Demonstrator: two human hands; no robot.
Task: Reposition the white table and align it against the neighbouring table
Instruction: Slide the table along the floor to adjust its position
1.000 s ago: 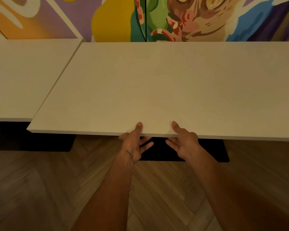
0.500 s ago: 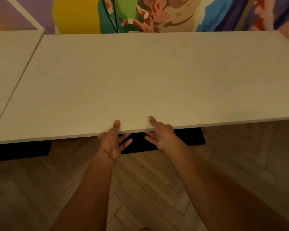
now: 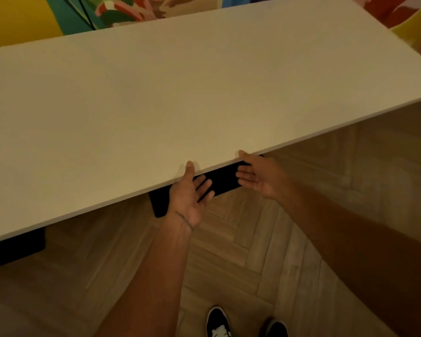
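The white table (image 3: 180, 93) fills the upper part of the view, its near edge slanting up to the right. My left hand (image 3: 188, 198) is at that near edge, thumb on top and fingers spread beneath the top. A little to the right, my right hand (image 3: 258, 176) holds the same edge in the same way, thumb on top, fingers under. The neighbouring table is out of view.
A black table base (image 3: 219, 183) sits on the floor under the top, just behind my hands; another black base (image 3: 15, 249) lies at the far left. The wood herringbone floor (image 3: 229, 251) is below, with my shoes (image 3: 218, 322) at the bottom. A painted mural wall (image 3: 22, 18) stands behind the table.
The view has swung right and tilted, so the neighbouring table at the left has left the frame. Both hands stay on the near edge, now slightly further apart.
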